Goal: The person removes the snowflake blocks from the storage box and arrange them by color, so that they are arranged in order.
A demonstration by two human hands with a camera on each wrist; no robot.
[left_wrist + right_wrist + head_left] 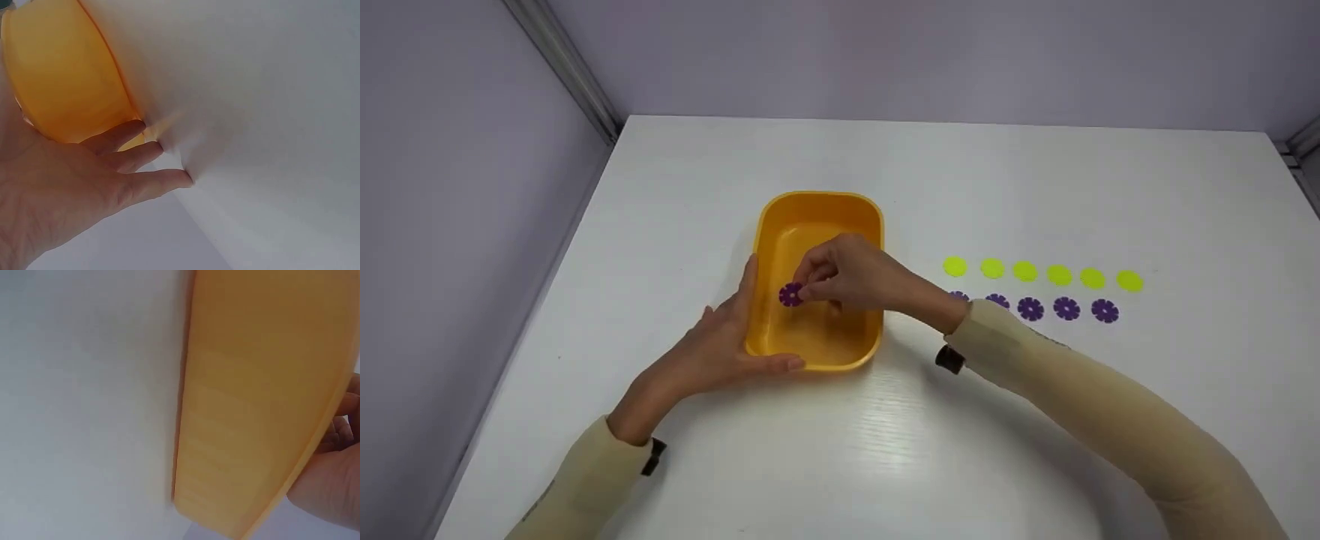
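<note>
Right hand (851,274) hovers over the orange tub (819,206), fingers curled, pinching a purple notched disc (790,295) at the fingertips. Disc is held above the tub's interior, toward its 9 o'clock wall; whether it touches the wall cannot be told. Nothing else shows inside the tub, though the hand hides part of the floor.

Left hand (718,352) braces the tub from outside at about 8 o'clock: fingers straight and flat against the left wall, thumb laid along the near rim. Left wrist view confirms it, fingers (135,156) extended against the tub's wall (67,73) down where it meets the white table (253,101). Palm is relaxed, not clutching.

Right forearm, in a cream sleeve (1080,405), comes in from 4 o'clock and crosses low over the table. Right wrist view shows only the tub's outer wall (253,399) and rim, with a bit of the hand (332,478) past it.

At 3 o'clock from the tub, well apart, sit two rows on the table: six yellow-green discs (1042,274) in the far row, purple notched discs (1067,308) in the near row, the leftmost ones partly hidden by the wrist.
</note>
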